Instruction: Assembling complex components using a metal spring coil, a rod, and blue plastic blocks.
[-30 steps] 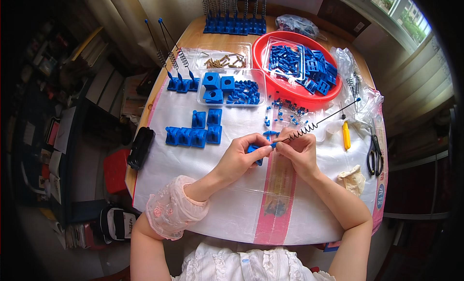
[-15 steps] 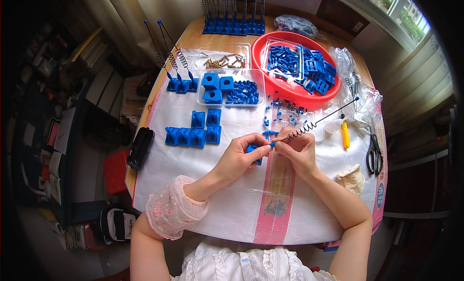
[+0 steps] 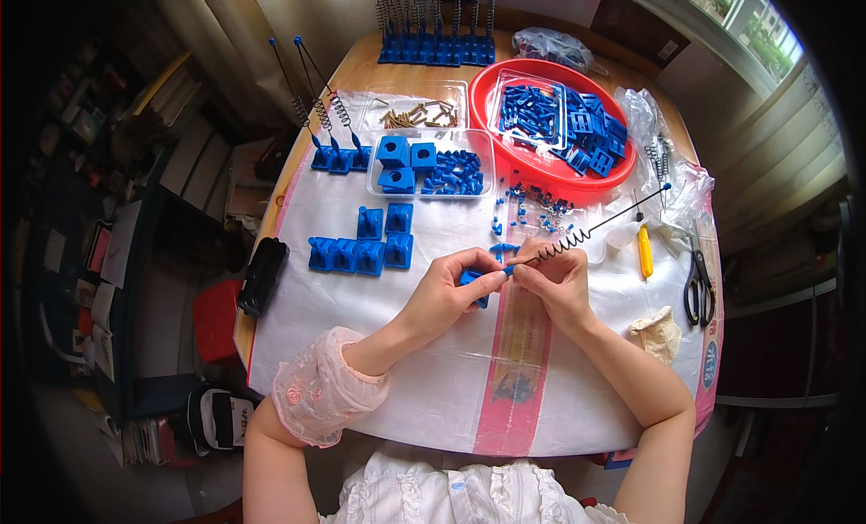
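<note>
In the middle of the table my left hand (image 3: 448, 288) is closed round a small blue plastic base (image 3: 482, 301), which its fingers partly cover. My right hand (image 3: 561, 285) pinches the lower end of a black coiled spring rod (image 3: 565, 243) where it meets the blue stem of that base. The rod slants up to the right and ends in a blue tip. Fingers hide the joint itself. Just beyond the fingertips lie a few loose blue pieces (image 3: 502, 249). Several blue bases (image 3: 358, 253) stand grouped to the left of my left hand.
Beyond my hands are a clear tray (image 3: 492, 188) of blue parts, brass-coloured screws (image 3: 419, 115) and a red basin (image 3: 480, 84) of blue pieces. Finished-looking spring rods (image 3: 338, 150) stand at the left. At the right lie a yellow-handled tool (image 3: 645, 253), black scissors (image 3: 693, 298) and plastic bags.
The blue tip of the spring rod has dipped very slightly. Both hands keep their place and their grip.
</note>
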The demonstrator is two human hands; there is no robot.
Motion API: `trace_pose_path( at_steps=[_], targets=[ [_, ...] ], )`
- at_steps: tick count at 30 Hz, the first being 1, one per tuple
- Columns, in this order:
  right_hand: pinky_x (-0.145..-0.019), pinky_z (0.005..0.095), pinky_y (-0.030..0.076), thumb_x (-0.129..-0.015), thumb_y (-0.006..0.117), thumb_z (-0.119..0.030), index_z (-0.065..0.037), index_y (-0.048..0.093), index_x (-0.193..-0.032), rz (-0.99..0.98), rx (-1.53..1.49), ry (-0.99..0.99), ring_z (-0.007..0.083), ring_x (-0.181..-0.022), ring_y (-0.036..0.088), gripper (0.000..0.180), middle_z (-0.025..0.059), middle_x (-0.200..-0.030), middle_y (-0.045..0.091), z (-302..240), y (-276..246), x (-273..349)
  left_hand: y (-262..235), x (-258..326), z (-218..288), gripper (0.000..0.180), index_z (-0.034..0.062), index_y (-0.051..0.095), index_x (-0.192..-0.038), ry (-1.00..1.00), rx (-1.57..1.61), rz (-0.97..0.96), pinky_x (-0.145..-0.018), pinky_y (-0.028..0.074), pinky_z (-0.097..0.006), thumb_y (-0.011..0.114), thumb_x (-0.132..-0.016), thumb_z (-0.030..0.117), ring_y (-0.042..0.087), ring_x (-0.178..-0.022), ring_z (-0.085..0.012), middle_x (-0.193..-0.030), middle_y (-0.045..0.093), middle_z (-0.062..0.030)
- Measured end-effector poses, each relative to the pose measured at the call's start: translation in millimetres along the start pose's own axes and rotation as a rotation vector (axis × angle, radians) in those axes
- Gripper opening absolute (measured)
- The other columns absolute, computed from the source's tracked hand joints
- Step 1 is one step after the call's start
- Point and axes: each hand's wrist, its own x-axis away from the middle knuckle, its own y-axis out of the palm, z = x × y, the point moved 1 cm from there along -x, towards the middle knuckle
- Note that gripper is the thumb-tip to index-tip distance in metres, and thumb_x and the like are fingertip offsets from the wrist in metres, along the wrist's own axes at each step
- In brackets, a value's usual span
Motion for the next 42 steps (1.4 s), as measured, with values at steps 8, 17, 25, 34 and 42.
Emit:
trace_pose_path(
  at_steps=[8,17,25,34,42],
  targets=[
    [-0.072,0.0271,0.048,-0.085,0.067,0.009,0.004,0.071,-0.090,0.002,0.007,-0.005,0.0123,-0.080,0.060,0.008,0.0058,-0.085,0.065,-1.3,0.7,0.1,0.3,-0.4,-0.3,0.014,0.0086,0.068,-0.098,0.006,-0.001,-0.003,-0.061,0.042,-0.015,0.067,-0.095,0.022,0.052,-0.074,0.0001,-0.085,0.062,0.0052],
    [-0.072,0.0268,0.047,-0.085,0.068,0.007,0.003,0.072,-0.090,-0.002,0.015,0.004,0.0113,-0.079,0.059,0.007,0.0044,-0.084,0.064,-1.3,0.5,0.5,-0.5,0.3,0.4,0.014,0.0090,0.068,-0.098,-0.012,-0.005,-0.002,-0.062,0.043,-0.016,0.067,-0.095,0.023,0.053,-0.076,-0.0006,-0.086,0.062,0.0049],
    [-0.071,0.0267,0.046,-0.085,0.068,0.006,0.003,0.072,-0.089,-0.005,0.026,-0.008,0.0111,-0.079,0.059,0.006,0.0038,-0.083,0.064,-1.7,0.8,0.8,-0.4,0.0,0.7,0.015,0.0103,0.067,-0.099,0.011,-0.002,-0.018,-0.061,0.041,-0.016,0.065,-0.095,0.025,0.052,-0.075,-0.0004,-0.086,0.061,0.0047],
    [-0.072,0.0273,0.047,-0.085,0.068,0.006,0.003,0.072,-0.089,-0.014,0.003,0.002,0.0120,-0.080,0.060,0.006,0.0044,-0.083,0.064,-3.5,2.7,1.1,-1.9,-0.4,-0.1,0.015,0.0109,0.066,-0.096,-0.005,0.053,-0.042,-0.057,0.039,-0.016,0.065,-0.096,0.026,0.050,-0.073,0.0004,-0.084,0.060,0.0060],
    [-0.072,0.0272,0.047,-0.085,0.068,0.006,0.003,0.072,-0.089,-0.013,0.022,-0.016,0.0116,-0.079,0.059,0.006,0.0041,-0.083,0.064,-1.9,2.1,0.6,-1.6,-0.4,0.2,0.014,0.0096,0.065,-0.098,-0.011,0.060,-0.045,-0.057,0.036,-0.015,0.063,-0.096,0.023,0.049,-0.072,0.0010,-0.084,0.059,0.0048]
  ],
)
